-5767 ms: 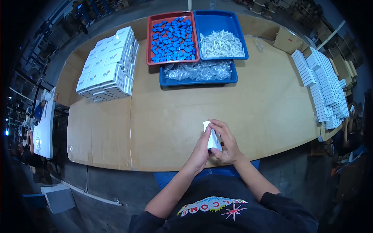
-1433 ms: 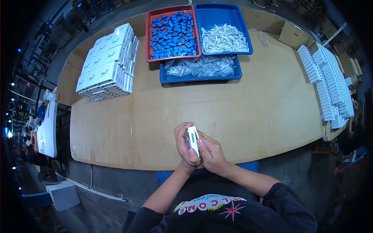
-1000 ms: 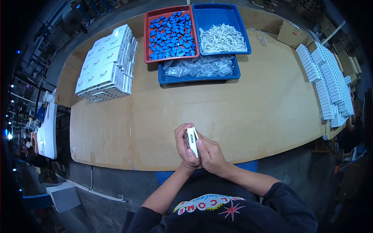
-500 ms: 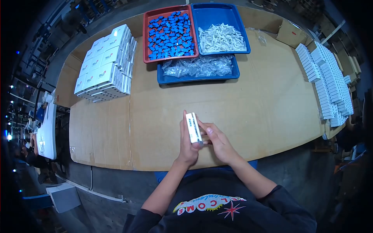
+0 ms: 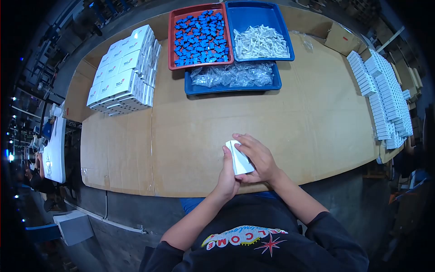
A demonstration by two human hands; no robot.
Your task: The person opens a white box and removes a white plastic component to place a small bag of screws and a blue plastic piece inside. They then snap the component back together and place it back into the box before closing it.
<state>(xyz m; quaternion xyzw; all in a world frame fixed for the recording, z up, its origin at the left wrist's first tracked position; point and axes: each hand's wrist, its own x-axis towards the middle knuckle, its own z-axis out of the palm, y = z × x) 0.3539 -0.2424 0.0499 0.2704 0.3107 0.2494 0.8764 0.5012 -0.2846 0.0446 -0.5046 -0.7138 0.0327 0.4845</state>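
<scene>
A small white box [image 5: 240, 159] is held between my two hands, above the table's near edge. My left hand [image 5: 228, 177] grips it from the left and below, the thumb along its side. On the right, my right hand [image 5: 259, 159] wraps over the box's edge, its fingers lying across the top part. A plain white face of the box points up; dark print shows only at its right edge, partly under my right fingers. What the box contains is hidden.
A stack of white boxes [image 5: 118, 75] stands at left. A red tray [image 5: 171, 45] of blue pieces and a blue tray [image 5: 258, 13] of white pieces overlap another blue tray [image 5: 217, 90] of clear plastic bags. More small boxes [image 5: 385, 97] are stacked right, on the cardboard-covered table [image 5: 226, 113].
The white box has turned from its narrow printed side to a broad plain face. My right hand has closed over it, and both hands have shifted slightly right.
</scene>
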